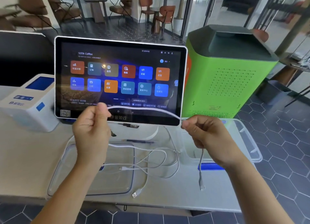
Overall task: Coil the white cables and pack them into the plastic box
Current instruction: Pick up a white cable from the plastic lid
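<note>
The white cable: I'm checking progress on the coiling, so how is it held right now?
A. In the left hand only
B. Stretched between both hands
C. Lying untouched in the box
B: the white cable arcs from the left hand to the right hand, each pinching it.

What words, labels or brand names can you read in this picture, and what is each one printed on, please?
"SOTA Coffee": top left of the touchscreen.
Touchscreen tile captions, bottom status line, QR code and bezel logo: too blurred to quote.
Blue logo on the white printer: blurred, unreadable.
Small label low on the green machine: too small to read.
White cable, plastic box, lid: no text visible.
</note>
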